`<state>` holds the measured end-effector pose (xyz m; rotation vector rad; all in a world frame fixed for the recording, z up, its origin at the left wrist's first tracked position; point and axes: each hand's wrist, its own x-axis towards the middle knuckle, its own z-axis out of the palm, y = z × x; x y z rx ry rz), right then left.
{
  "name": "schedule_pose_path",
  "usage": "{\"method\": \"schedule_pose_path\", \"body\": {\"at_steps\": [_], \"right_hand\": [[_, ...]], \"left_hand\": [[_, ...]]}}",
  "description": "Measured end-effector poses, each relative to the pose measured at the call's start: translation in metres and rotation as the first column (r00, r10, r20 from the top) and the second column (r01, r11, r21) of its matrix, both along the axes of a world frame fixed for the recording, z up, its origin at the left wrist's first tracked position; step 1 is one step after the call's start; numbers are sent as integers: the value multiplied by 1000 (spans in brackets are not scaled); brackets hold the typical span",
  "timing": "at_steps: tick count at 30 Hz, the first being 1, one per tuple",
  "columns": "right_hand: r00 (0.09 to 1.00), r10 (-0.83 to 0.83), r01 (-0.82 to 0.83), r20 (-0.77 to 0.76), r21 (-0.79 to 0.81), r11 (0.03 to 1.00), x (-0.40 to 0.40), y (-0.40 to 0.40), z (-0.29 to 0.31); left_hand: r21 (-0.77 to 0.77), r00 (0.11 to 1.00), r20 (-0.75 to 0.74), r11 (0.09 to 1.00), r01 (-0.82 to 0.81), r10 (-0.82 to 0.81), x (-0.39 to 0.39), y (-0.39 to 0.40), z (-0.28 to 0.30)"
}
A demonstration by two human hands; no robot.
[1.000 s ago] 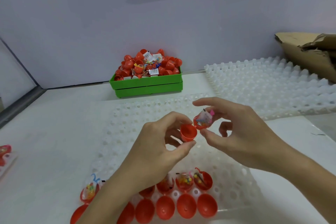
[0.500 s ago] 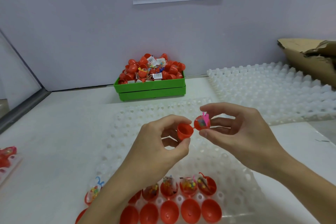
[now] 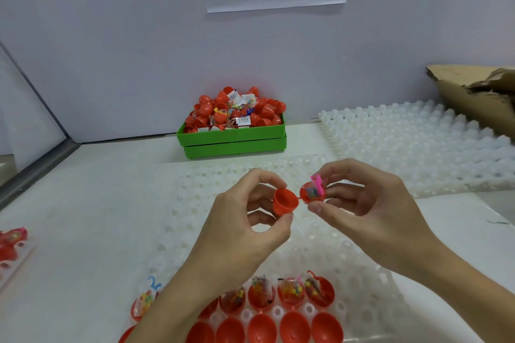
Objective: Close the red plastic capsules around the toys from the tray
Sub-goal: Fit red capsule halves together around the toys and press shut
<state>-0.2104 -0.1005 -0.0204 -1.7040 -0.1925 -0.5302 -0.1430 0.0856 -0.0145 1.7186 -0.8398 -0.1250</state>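
An open red capsule is held above the white dimpled tray [image 3: 370,301]. My left hand [image 3: 245,228] pinches its empty half [image 3: 284,201] between thumb and forefinger. My right hand [image 3: 367,203] pinches the other half [image 3: 311,193], which holds a bagged toy with a pink piece [image 3: 316,181] sticking out. A thin hinge joins the two halves. At the tray's near edge sit several open capsules [image 3: 289,294] with toys inside, their empty halves in the row in front.
A green bin [image 3: 234,140] heaped with red capsules and toy bags stands at the back wall. A second white tray [image 3: 418,147] lies at right, with torn cardboard [image 3: 479,95] behind it. More red pieces [image 3: 11,242] lie at the far left edge.
My hands have kept their hold on the open capsule. The toy-filled half has turned a little in my right hand, and the pink piece now sticks up. The head camera tilted up.
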Motion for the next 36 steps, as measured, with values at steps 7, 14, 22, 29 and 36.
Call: {"method": "schedule_pose_path", "body": {"at_steps": [7, 14, 22, 29, 36], "right_hand": [[999, -19, 22, 37, -59, 998, 1, 0, -2], [997, -28, 42, 76, -198, 979, 2, -3, -6], [971, -60, 161, 232, -449, 879, 1, -2, -6], [953, -64, 264, 296, -709, 654, -4, -2, -8], [956, -94, 267, 279, -687, 675, -4, -2, -9]], "left_hand": [[-45, 999, 33, 999, 9, -7, 0, 1, 0], [-85, 1000, 25, 996, 5, -3, 0, 0, 0], [-122, 1000, -31, 993, -4, 0, 0, -4, -3], [-45, 967, 237, 996, -81, 89, -6, -7, -6], [45, 955, 288, 995, -89, 73, -8, -11, -11]]}}
